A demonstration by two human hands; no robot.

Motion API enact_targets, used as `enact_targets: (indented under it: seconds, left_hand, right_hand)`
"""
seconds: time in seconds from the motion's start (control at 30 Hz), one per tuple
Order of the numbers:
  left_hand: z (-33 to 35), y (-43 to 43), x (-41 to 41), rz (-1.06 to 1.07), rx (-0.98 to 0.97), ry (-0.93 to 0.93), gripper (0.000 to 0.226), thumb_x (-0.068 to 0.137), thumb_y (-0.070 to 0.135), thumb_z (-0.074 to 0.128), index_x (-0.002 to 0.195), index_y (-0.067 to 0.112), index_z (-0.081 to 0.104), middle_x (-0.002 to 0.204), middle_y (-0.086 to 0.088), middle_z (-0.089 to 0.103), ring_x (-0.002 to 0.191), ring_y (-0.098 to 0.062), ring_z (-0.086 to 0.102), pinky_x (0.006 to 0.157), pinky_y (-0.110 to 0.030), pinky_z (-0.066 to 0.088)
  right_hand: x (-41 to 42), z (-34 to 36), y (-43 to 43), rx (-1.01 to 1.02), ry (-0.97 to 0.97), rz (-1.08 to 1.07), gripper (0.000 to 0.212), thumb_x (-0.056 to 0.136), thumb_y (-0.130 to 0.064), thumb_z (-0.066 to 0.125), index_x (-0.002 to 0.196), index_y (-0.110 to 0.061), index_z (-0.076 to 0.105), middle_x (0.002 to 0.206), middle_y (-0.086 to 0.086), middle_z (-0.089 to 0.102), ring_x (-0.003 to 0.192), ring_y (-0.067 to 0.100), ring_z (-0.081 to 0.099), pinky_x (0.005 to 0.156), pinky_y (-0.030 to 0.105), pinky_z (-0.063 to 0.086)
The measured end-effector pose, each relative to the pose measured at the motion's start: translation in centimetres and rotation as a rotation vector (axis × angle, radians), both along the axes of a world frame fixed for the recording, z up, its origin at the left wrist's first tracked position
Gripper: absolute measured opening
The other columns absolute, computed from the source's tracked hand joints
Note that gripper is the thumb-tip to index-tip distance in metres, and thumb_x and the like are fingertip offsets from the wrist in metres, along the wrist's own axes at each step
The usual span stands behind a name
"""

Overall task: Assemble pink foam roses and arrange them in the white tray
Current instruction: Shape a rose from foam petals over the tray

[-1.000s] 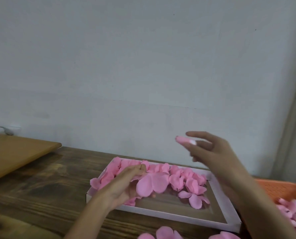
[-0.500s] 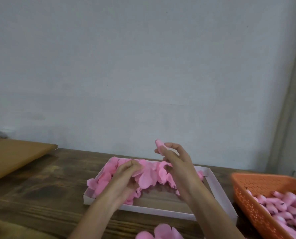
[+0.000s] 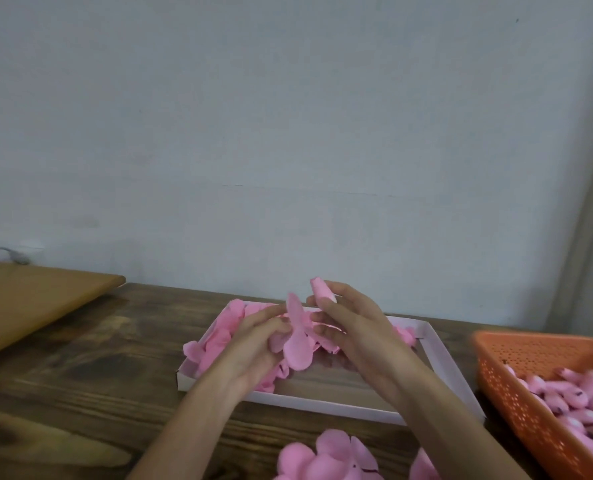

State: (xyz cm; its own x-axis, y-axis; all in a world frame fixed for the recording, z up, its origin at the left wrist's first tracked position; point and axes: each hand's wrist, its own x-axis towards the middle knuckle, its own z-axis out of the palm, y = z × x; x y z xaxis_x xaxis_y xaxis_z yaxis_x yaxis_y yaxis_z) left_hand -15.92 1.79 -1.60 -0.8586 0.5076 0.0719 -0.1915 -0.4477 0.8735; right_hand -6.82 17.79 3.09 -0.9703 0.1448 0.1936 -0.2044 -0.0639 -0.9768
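Head camera: both hands meet above the white tray. The right hand pinches a pink foam bud between thumb and fingertips, its long axis nearly upright and its tip leaning up and left. Just beside it, the left hand grips a petal piece, which stands on edge and runs top to bottom. Loose petals crowd the tray's far-left end, and the orange basket sits to the right.

Both forearms are reaching over the near wall of the shallow white rectangular tray. Above its middle, the left hand is pinching a flat pink foam petal piece, while the right hand is gripping a small rolled pink foam bud in curled fingertips.
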Motion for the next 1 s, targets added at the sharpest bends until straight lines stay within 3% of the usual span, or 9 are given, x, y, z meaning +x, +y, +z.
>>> enact_targets:
  seconds: [0.13,0.23,0.33,0.5,0.6,0.7,0.77,0.9,1.0]
  left_hand:
    - [-0.2,0.1,0.1,-0.008,-0.060,0.006,0.019,0.085,-0.004,0.060,0.077,0.001,0.077,0.127,-0.041,0.057,0.121,-0.046,0.052,0.095,-0.050,0.035]
    - [-0.5,0.4,-0.2,0.011,-0.031,-0.041,0.029,0.091,-0.007,0.059,0.119,-0.016,0.063,0.125,-0.034,0.059,0.114,-0.040,0.057,0.091,-0.045,0.045]
    - [-0.1,0.5,0.0,0.017,-0.033,-0.009,0.035,0.099,-0.008,0.053,0.133,-0.014,0.058,0.124,-0.033,0.061,0.103,-0.034,0.064,0.073,-0.038,0.056]
    - [-0.3,0.5,-0.3,0.013,0.000,0.007,0.031,0.098,-0.011,0.052,0.126,-0.011,0.067,0.134,-0.035,0.062,0.131,-0.045,0.059,0.117,-0.057,0.040]
    - [-0.2,0.4,-0.1,0.012,-0.017,0.004,0.027,0.097,-0.012,0.056,0.113,-0.005,0.076,0.124,-0.028,0.071,0.118,-0.035,0.070,0.106,-0.048,0.053]
    - [-0.1,0.4,0.0,0.020,-0.012,0.008,0.029,0.096,-0.010,0.058,0.122,-0.007,0.071,0.124,-0.028,0.072,0.117,-0.035,0.071,0.106,-0.047,0.055]
    - [0.1,0.4,0.0,0.026,-0.003,0.007,0.029,0.095,-0.010,0.060,0.122,-0.007,0.070,0.120,-0.027,0.073,0.110,-0.032,0.073,0.099,-0.043,0.060]
    - [0.4,0.2,0.0,0.005,-0.004,0.034,0.021,0.096,-0.012,0.058,0.109,-0.007,0.073,0.083,-0.016,0.075,0.073,-0.018,0.074,0.061,-0.028,0.061]
    - [0.3,0.1,-0.2,-0.007,0.010,0.046,0.020,0.095,-0.012,0.057,0.103,-0.006,0.074,0.068,-0.008,0.071,0.059,-0.012,0.069,0.057,-0.024,0.058]
  right_hand:
    - [0.2,0.5,0.6,0.043,0.022,-0.047,0.029,0.101,-0.030,0.063,0.120,-0.008,0.060,0.108,-0.002,0.077,0.101,0.026,0.070,0.085,0.048,0.055]
    - [0.3,0.8,0.6,0.066,0.056,-0.037,0.033,0.100,-0.036,0.064,0.120,-0.011,0.054,0.112,-0.003,0.077,0.097,0.032,0.073,0.075,0.051,0.057]
    - [0.4,0.7,0.5,0.102,0.074,-0.043,0.032,0.096,-0.038,0.068,0.115,-0.014,0.058,0.110,-0.004,0.078,0.090,0.026,0.073,0.068,0.045,0.057]
    - [0.1,0.4,0.8,0.149,0.124,-0.049,0.021,0.096,-0.018,0.071,0.111,-0.005,0.065,0.105,0.000,0.080,0.098,0.019,0.076,0.078,0.036,0.064]
    - [0.0,0.1,1.0,0.243,0.201,-0.091,0.015,0.092,-0.011,0.075,0.104,-0.006,0.068,0.102,0.001,0.078,0.097,0.018,0.075,0.078,0.035,0.063]
    - [0.0,-0.1,1.1,0.297,0.213,-0.108,0.013,0.091,-0.009,0.076,0.100,-0.008,0.068,0.100,0.001,0.076,0.095,0.020,0.075,0.077,0.047,0.061]
    - [-0.1,-0.2,1.1,0.320,0.232,-0.128,0.013,0.090,-0.007,0.076,0.100,-0.008,0.069,0.099,0.000,0.076,0.092,0.019,0.075,0.077,0.043,0.061]
    - [-0.4,-0.2,1.2,0.374,0.278,-0.171,0.012,0.088,-0.004,0.076,0.097,-0.010,0.070,0.094,-0.002,0.076,0.086,0.014,0.075,0.073,0.030,0.063]
    - [-0.5,-0.2,1.2,0.383,0.284,-0.162,0.012,0.088,-0.003,0.077,0.096,-0.010,0.071,0.094,-0.001,0.077,0.088,0.016,0.076,0.076,0.032,0.063]
